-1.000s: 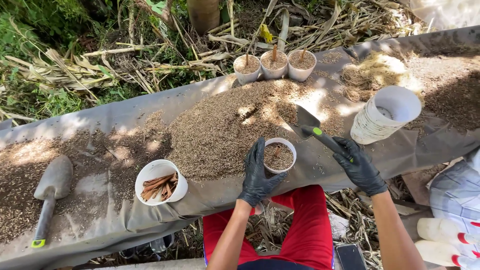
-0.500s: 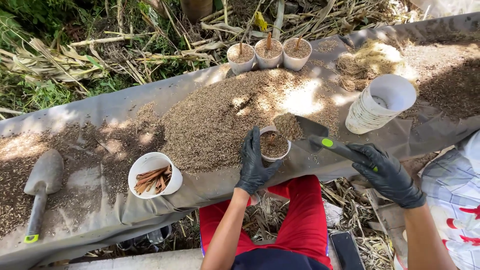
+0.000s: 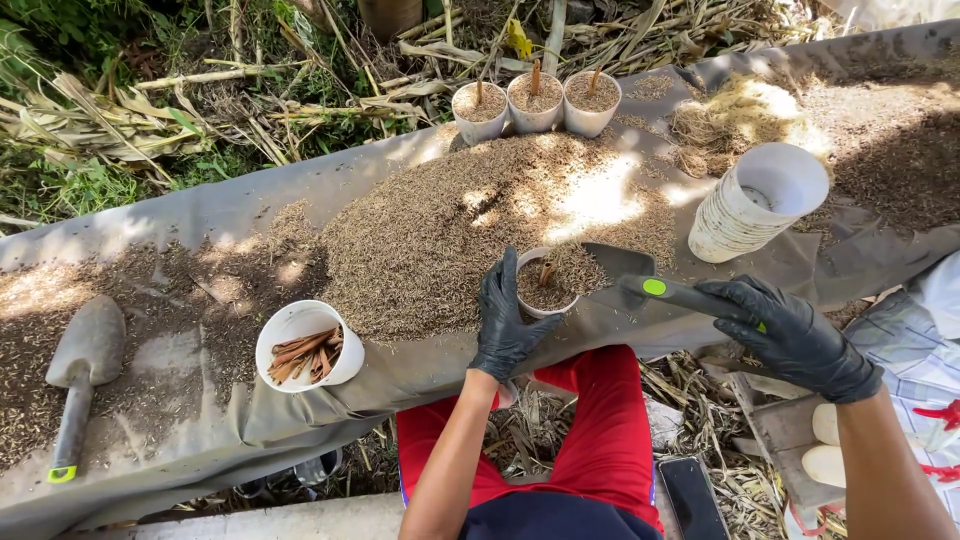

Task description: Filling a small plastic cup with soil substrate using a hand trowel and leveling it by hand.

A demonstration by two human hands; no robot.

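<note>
The small white cup point(image 3: 545, 285) sits on the grey tabletop point(image 3: 200, 215) at the near edge of the husk pile point(image 3: 450, 225), nearly full, a stick standing in it. My left hand point(image 3: 508, 318) is closed around its side. My right hand point(image 3: 790, 335) grips the trowel point(image 3: 640, 275), blade tilted at the cup's rim. I judge another scoop could overflow the cup or knock the stick askew. The cup is close to the sagging edge, so a nudge might tip it into my lap.
</note>
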